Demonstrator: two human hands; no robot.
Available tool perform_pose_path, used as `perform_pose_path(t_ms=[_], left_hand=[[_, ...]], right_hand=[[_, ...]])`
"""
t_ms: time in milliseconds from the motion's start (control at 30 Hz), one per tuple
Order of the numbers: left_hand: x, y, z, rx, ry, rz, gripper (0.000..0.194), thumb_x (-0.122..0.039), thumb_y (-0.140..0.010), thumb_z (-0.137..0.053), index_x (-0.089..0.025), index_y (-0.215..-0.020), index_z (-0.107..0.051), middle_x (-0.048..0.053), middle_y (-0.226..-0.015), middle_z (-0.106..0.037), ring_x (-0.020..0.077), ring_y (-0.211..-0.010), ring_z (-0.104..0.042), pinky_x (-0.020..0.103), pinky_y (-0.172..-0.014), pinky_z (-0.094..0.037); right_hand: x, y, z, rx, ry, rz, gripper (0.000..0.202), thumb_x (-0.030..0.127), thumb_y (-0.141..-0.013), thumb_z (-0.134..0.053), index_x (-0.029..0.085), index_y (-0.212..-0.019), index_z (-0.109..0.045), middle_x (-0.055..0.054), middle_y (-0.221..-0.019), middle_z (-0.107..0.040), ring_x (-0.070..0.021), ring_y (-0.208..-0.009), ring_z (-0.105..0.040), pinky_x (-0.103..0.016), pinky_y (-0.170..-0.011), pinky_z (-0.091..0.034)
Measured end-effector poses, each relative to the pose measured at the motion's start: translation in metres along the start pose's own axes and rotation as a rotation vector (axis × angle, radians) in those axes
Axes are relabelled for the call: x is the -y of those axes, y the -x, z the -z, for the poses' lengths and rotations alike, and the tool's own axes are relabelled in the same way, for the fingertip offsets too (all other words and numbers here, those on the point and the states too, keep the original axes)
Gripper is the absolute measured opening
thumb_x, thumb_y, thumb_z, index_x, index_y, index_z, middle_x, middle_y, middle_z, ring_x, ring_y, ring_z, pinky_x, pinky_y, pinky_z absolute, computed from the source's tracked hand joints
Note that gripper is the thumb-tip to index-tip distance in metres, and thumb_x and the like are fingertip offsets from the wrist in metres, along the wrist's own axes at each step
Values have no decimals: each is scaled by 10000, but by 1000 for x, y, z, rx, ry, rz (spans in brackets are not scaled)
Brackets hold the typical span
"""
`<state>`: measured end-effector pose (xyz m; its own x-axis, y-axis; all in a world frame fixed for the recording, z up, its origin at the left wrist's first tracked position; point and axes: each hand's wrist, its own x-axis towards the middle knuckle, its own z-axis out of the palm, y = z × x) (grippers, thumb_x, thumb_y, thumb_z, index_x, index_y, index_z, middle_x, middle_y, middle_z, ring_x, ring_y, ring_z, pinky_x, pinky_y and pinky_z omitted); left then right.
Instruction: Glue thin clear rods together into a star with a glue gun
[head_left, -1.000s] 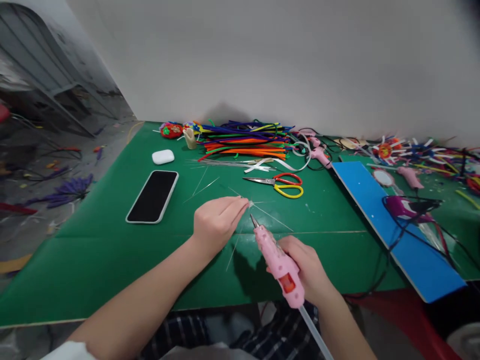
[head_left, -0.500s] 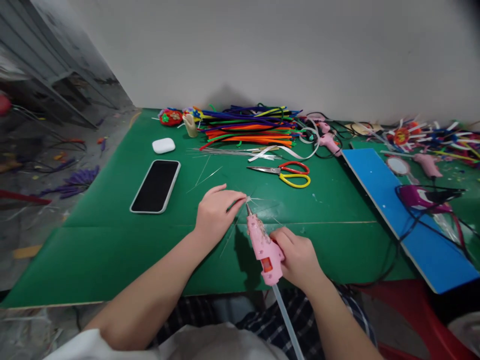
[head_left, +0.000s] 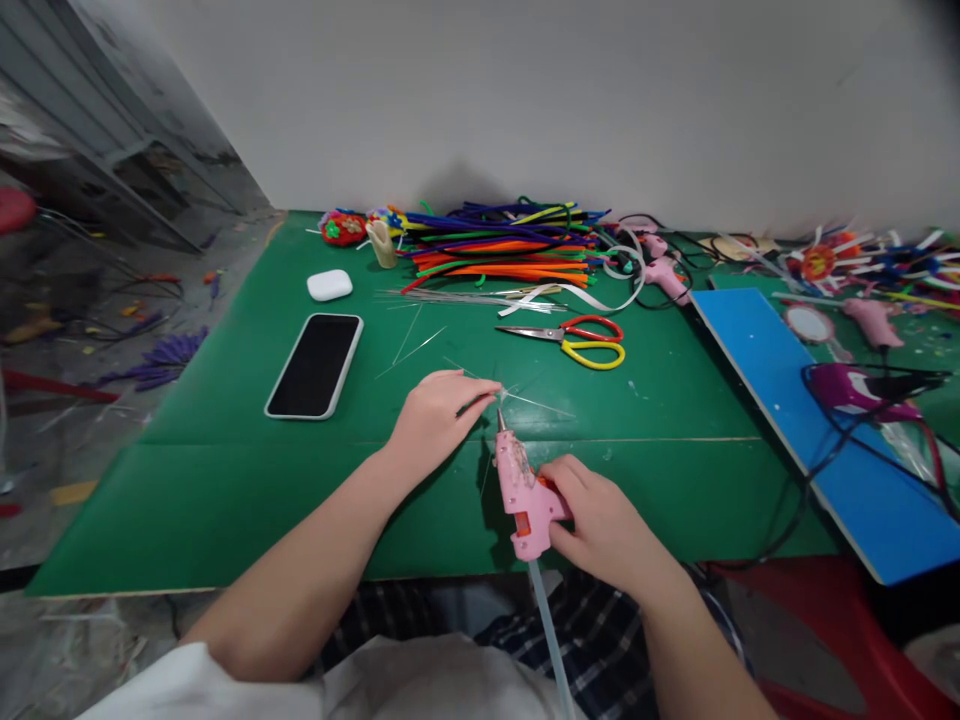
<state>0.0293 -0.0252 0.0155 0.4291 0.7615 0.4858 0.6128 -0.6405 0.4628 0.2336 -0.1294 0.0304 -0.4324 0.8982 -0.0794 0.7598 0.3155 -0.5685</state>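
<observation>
My left hand (head_left: 439,420) pinches the crossing point of several thin wires (head_left: 536,403), which fan out from its fingertips above the green table. My right hand (head_left: 600,515) is wrapped round the handle of a pink glue gun (head_left: 523,495). Its metal nozzle points up, just below the pinched wires, and a clear glue stick (head_left: 550,630) comes out of its rear end. Beyond my hands lie scissors (head_left: 559,335) with one red and one yellow handle. Loose thin wires (head_left: 420,345) rest to the left of the scissors.
On the green table (head_left: 255,510) are a phone (head_left: 315,366), a white case (head_left: 329,286), colourful pipe cleaners (head_left: 510,245) and white ribbon (head_left: 585,295). At the right lie a blue board (head_left: 810,420), a second pink glue gun (head_left: 666,278), cables and a purple device (head_left: 855,392).
The glue gun has tilted more upright, and its nozzle has drawn slightly down from the pinched wires. The wires have turned in my left fingers. The view has shifted a little.
</observation>
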Motion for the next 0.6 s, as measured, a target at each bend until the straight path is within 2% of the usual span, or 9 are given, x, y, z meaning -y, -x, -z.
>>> perform_pose_path(t_ms=[167,267,600], left_hand=[[-1,0,2,28,-21,-15,190,-262,-828,-498,-211,-944,-640,9,-905,-684,156,-858,-606,324,-838,-457],[-1,-1,1,38,-26,-13,189,-262,-829,-499,-211,-943,-641,8,-899,-684,153,-851,-604,313,-826,-453],[-4,-2,3,80,44,-11,183,-248,-826,-505,-188,-926,-647,6,-877,-684,131,-824,-604,262,-785,-450]], right_hand=[[-10,-1,-3,-81,41,-4,212,183,-681,-510,186,-892,-487,-22,-819,-513,-135,-658,-482,-240,-562,-357],[-17,-2,-6,-134,90,-21,200,167,-672,-514,182,-872,-502,-16,-789,-509,-131,-654,-482,-236,-560,-346],[-23,-4,-10,-116,92,25,249,163,-676,-507,183,-925,-508,-31,-845,-540,-141,-699,-509,-231,-583,-378]])
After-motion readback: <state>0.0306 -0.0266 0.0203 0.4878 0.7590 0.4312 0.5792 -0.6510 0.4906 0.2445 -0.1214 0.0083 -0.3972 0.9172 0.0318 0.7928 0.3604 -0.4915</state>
